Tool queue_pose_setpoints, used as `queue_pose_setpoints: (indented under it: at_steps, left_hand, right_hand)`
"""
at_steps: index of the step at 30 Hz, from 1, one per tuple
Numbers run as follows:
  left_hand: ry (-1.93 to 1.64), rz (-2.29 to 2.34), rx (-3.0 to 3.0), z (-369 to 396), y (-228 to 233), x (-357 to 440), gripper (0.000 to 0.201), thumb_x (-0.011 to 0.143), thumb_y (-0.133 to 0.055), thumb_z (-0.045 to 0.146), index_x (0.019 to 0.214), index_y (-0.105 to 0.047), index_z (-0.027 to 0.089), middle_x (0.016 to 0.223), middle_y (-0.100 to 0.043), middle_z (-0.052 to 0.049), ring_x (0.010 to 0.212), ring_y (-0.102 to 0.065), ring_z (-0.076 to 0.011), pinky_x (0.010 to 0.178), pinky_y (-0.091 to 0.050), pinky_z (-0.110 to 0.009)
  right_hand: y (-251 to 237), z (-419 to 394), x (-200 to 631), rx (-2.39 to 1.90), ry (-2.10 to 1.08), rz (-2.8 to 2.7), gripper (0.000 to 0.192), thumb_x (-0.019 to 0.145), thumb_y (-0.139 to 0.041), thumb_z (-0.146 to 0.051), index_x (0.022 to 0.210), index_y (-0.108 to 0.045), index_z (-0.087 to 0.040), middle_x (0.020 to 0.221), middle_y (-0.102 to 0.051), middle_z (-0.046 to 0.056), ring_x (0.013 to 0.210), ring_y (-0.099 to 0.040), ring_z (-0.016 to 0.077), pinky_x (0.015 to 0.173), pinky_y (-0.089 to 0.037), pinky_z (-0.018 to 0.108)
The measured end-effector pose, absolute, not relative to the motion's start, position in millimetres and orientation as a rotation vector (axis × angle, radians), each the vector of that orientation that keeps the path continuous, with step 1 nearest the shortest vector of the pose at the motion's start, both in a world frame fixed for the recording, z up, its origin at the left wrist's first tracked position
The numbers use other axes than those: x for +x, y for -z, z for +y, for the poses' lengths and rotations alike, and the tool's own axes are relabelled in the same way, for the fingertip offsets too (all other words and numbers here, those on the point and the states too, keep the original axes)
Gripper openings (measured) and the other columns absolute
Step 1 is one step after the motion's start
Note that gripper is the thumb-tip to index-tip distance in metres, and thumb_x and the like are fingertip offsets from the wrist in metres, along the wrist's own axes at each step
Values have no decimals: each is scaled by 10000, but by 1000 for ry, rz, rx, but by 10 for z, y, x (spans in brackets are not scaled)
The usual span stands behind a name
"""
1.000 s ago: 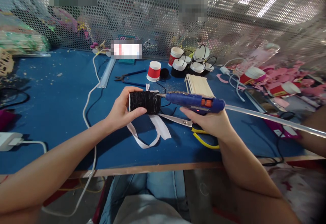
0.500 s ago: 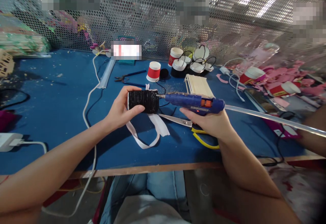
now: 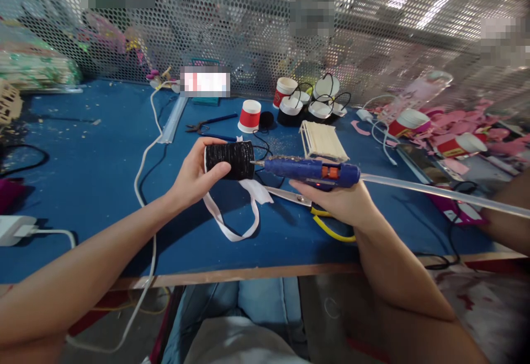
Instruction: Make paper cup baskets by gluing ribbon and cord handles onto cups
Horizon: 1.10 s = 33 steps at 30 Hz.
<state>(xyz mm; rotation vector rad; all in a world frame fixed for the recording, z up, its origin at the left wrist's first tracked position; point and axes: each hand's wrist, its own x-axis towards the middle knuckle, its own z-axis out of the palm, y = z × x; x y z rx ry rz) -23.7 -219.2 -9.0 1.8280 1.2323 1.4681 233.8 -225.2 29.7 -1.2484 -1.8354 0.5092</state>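
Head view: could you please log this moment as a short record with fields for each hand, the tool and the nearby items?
left hand: left hand grips a black-wrapped cup, held on its side above the table
right hand: right hand holds a blue glue gun
tool contact: nozzle tip meets the cup's right end
glue stick: clear stick juts from the gun's rear
under the hands: white ribbon, yellow-handled scissors
surface: blue table
farther back: red paper cup, pliers
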Motion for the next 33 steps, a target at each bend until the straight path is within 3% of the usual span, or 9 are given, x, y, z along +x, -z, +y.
queue_pose_setpoints:
  at_steps: [5,14,33]
  left_hand:
    - [-1491,1246,1762,-2184,83,-229,372,736,-613,433,1000,-525,186,931,-615,-49,825,-577,-184,722,-487,-316]
    - [-1506,1254,1662,-2162,117,-242,374,747,-615,450,1005,-531,193,925,-623,-43,844,-589,-185,729,-496,-307]
    - [-1594,1217,1907,-2201,82,-237,435,710,-632,461,1033,-519,192,954,-591,-58,822,-565,-191,714,-480,-331]
  right_hand:
    - [-289,-2224,2388,-1220,-643,-1923,271,644,-728,-405,738,-579,-199,655,-630,-1,562,-601,155,567,-536,297]
    - [-378,-2242,2351,-1132,-671,-2055,228,695,-714,-376,703,-574,-196,631,-569,-9,576,-539,131,520,-463,257]
    - [-424,-2267,2339,-1107,-695,-2088,242,705,-701,-384,661,-551,-199,640,-571,-7,581,-524,124,548,-458,255]
